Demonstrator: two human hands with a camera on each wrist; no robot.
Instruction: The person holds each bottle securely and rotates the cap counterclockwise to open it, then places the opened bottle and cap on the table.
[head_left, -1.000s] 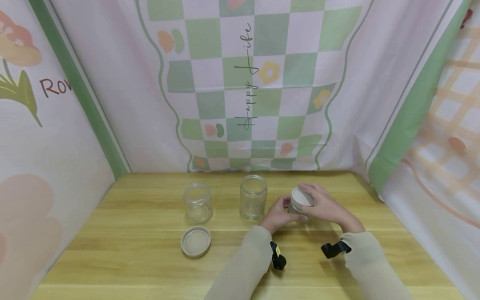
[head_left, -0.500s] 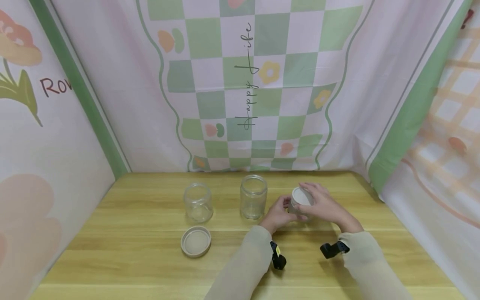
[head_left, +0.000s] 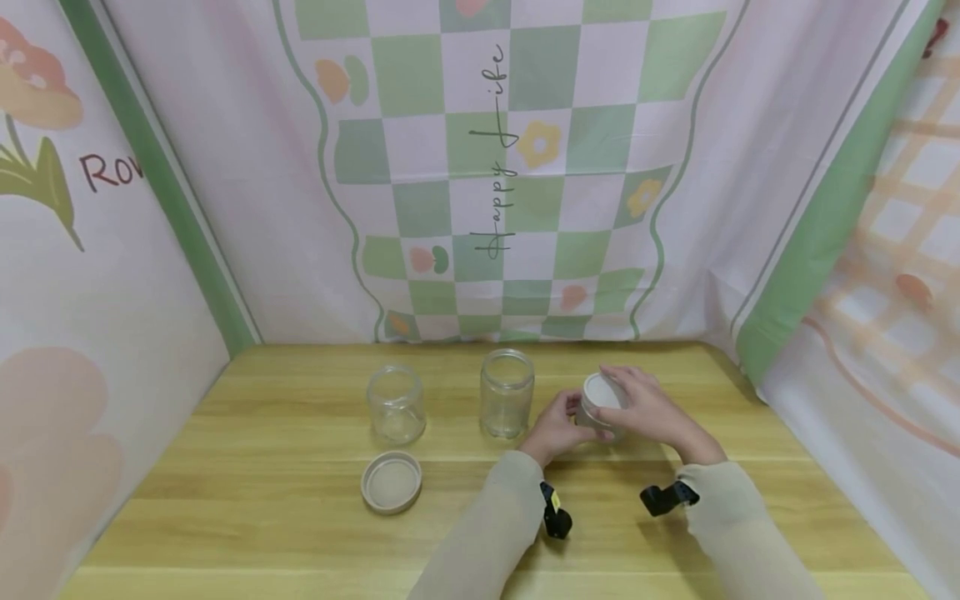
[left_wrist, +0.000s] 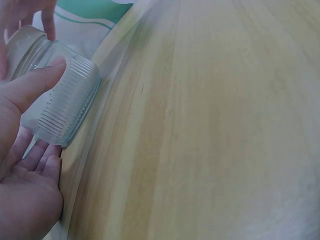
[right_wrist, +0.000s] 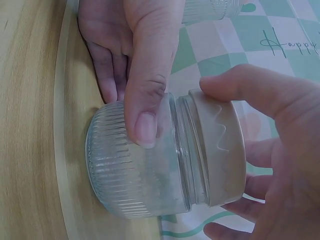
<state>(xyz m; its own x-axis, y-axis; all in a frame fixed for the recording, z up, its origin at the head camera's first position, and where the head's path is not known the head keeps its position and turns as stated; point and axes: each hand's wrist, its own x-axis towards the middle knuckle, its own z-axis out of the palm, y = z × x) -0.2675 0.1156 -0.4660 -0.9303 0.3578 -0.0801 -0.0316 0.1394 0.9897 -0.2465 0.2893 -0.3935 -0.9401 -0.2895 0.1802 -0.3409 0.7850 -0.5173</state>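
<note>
A ribbed clear glass jar [right_wrist: 135, 175] stands at the right of the table, with a beige lid [right_wrist: 220, 145] on its mouth. Around the jar's side curls my left hand [head_left: 557, 429], its thumb lying across the glass in both wrist views. My right hand [head_left: 648, 408] grips the lid from above, thumb on the near edge and fingers round the far side. In the right wrist view a narrow band of threaded glass neck shows below the lid. The jar's inside looks bare through the glass.
Left of my hands stand a taller open glass jar [head_left: 507, 396] and a shorter open one [head_left: 397, 408]. A second beige lid [head_left: 392, 483] lies inside up before the shorter jar. A patterned curtain [head_left: 480, 208] hangs behind the wooden table [head_left: 247, 500].
My right thumb has shifted slightly leftward along the lid's near edge, and the right wrist has moved a little left. My left hand and the jars have stayed in place.
</note>
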